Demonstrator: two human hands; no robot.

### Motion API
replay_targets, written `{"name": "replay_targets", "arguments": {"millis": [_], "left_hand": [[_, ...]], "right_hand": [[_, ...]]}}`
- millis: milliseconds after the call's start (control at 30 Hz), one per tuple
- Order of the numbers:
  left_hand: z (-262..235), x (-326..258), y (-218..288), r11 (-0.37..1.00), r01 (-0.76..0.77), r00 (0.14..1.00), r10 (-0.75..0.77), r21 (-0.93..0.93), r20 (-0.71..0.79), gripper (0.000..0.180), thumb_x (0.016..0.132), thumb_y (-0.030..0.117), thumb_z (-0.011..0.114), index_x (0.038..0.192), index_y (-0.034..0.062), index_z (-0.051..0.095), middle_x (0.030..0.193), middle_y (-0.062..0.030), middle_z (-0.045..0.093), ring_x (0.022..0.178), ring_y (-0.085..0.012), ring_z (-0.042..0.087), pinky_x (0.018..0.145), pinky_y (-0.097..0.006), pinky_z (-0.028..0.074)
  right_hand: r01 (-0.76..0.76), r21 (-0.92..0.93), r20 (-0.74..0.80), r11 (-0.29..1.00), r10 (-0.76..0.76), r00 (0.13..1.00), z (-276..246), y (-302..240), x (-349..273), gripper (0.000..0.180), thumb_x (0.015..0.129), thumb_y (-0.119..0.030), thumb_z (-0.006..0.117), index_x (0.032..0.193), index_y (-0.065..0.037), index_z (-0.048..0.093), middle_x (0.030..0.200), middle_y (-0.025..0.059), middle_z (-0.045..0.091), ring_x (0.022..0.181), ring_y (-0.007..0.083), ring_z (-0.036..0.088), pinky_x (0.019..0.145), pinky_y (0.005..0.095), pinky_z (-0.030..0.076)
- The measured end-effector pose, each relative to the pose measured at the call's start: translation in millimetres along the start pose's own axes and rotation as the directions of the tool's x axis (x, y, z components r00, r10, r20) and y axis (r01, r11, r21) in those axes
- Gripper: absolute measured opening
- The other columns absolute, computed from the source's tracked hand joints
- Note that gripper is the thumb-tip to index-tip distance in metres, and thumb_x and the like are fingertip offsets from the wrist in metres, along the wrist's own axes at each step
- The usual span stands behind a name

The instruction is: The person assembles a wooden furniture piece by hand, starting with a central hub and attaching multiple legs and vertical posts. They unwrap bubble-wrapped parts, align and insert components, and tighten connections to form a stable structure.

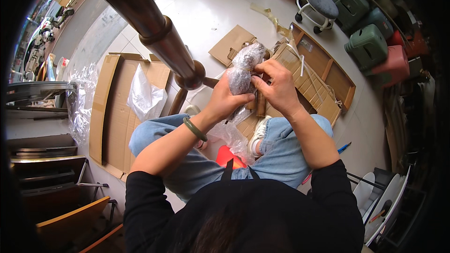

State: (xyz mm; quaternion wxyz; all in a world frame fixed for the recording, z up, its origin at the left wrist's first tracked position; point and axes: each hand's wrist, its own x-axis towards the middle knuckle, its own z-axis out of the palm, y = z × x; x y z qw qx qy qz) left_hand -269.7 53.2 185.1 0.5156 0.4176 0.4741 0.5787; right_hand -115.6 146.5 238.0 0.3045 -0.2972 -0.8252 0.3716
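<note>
While the bubble-wrapped piece (244, 68) is being held up over the lap, the seated person is working at its covering with both hands, seen from the head camera. The left hand (226, 99) is closing its grip round the lower part of the bundle, a green bangle (194, 129) sitting on that wrist; the right hand (276, 84) is pinching the wrap at the bundle's side, fingers curled tight on the film. The wrap is covering almost all of the piece, so judging by this the job is standing about midway. Loose clear plastic (229, 133) is trailing down onto the jeans. A turned dark wooden post (154, 28) is slanting across the view just beside the hands. On the floor, flattened cardboard (117, 112) and a slatted wooden panel (314, 82) are lying near, with stacked plastic stools (368, 44) well apart.
</note>
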Motion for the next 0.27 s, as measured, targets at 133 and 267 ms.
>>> {"name": "replay_targets", "arguments": {"millis": [133,267], "left_hand": [[1.1,-5.4,-3.3,1.0,0.027,0.993,-0.026,-0.007,0.119,0.068,0.072,0.005,0.084,0.13,0.0031,0.048,0.119,-0.0049,0.058,0.11,-0.015,0.055,0.099,-0.031,0.043],[-14.4,1.4,12.8,0.925,0.367,0.892,-0.32,-0.101,0.319,0.071,0.075,0.008,0.084,0.136,0.0048,0.046,0.129,-0.0048,0.055,0.118,-0.0163,0.052,0.104,-0.033,0.039]], "right_hand": [[-0.116,0.124,0.29,0.985,0.076,0.954,-19.0,10.0,4.5,0.018,0.073,-0.01,0.074,0.074,-0.001,0.059,0.075,0.0053,0.051,0.07,0.0148,0.054,0.063,0.0294,0.043],[-0.391,0.441,0.453,0.808,0.176,0.874,-32.9,28.2,-1.2,0.023,0.076,-0.016,0.071,0.066,-0.006,0.053,0.08,0.0004,0.046,0.075,0.0116,0.046,0.068,0.0263,0.037]]}}
